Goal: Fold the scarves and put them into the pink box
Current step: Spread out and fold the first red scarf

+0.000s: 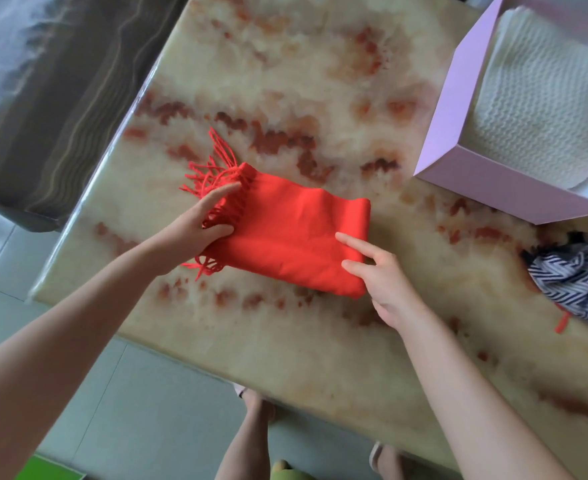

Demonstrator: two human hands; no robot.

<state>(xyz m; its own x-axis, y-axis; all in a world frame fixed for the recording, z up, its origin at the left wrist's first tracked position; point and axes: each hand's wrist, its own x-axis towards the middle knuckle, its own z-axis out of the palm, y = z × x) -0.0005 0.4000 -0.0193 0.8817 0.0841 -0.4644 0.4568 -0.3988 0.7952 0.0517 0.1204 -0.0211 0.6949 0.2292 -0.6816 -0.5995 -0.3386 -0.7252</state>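
While left hand (195,226) & right hand (384,280) rest flat-fingered, gripping nothing, on red scarf (292,233), mid-frame:
Soft, light, floppy, prob. unfolds easily; lift by both short ends.

The folded scarf (292,233) is lying flat on the desk (285,81), around its middle, with its fringe (216,168) trailing off the left end toward the far left. The left hand (195,226) is resting on that left end, over the fringe, and the right hand (386,282) is touching the near right corner, two fingers lying on top of the cloth. The box (459,91) is standing on the desk at the far right, apart from the folded scarf, with a second scarf (542,109) lying inside it. A third scarf (583,282) is sitting bunched on the desk at the right edge, nearer than the box and close to it. The floor (147,410) is showing beyond the desk's left and near edges.
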